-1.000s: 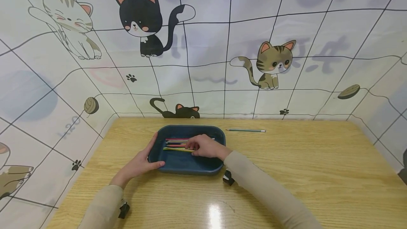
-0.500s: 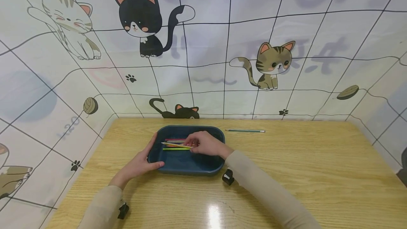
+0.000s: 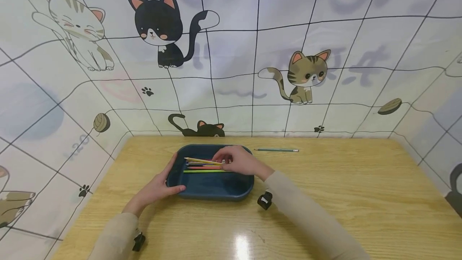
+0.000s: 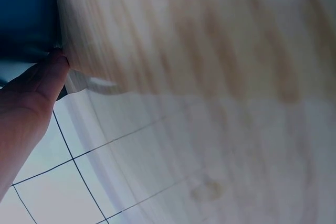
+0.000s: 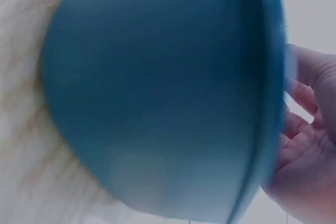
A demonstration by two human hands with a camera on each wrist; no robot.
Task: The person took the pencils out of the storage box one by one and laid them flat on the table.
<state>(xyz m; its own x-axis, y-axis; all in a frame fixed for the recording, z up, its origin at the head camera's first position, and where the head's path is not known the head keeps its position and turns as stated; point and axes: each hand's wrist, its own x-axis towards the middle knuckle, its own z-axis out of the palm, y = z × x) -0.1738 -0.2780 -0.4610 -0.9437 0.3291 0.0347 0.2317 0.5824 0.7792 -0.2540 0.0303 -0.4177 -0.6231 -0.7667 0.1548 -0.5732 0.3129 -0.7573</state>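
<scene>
A dark blue tray (image 3: 213, 191) stands on the wooden table with several coloured pencils (image 3: 203, 167) lying side by side in it. My left hand (image 3: 155, 187) holds its left end, the thumb over the front left rim and the fingers along the outer side. Over the other pencils, my right hand (image 3: 242, 161) pinches a yellow pencil (image 3: 202, 161) by its right end; its pale tip points left and is raised. In the right wrist view the tray wall (image 5: 157, 93) covers the pencils and part of the right hand (image 5: 310, 135).
A green pencil (image 3: 277, 150) lies on the table (image 3: 325, 183) behind and right of the tray. Cat-printed sheets (image 3: 231, 59) form walls at the back and sides. Black wrist cameras (image 3: 265, 200) hang below both sleeves.
The right hand has lifted the yellow pencil off the others and shifted it back and slightly right. The left hand stays on the tray. The head view has tilted slightly.
</scene>
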